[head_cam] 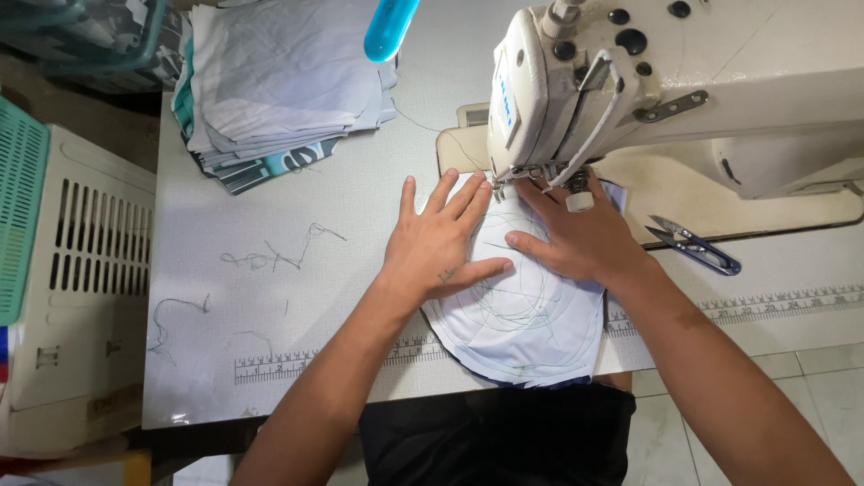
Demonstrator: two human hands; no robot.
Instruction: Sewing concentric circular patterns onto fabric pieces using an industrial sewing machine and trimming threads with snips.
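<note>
A person's left hand [441, 243] lies flat, fingers spread, on a rounded white fabric piece [522, 310] at the table's [270, 360] near edge, gripping nothing. The right hand [580, 236] presses flat on the same piece, fingertips just beside the needle of a cream sewing machine [666, 81] at the far right; it, too, is open and holds nothing. Loose green thread curls over the fabric, which overhangs the near edge.

A stack of cut cloth [279, 81], white with teal and black print, sits at the far left corner. Blue-handled snips [697, 245] lie right of the right hand, beside the machine bed. A printed ruler strip [306, 364] runs along the near edge. Stray threads [270, 256] lie on the left half. Off the left edge stand a cream slotted crate [81, 270] and a green basket [20, 207]; their contents cannot be seen. A blue tube [389, 27] hangs above the far edge.
</note>
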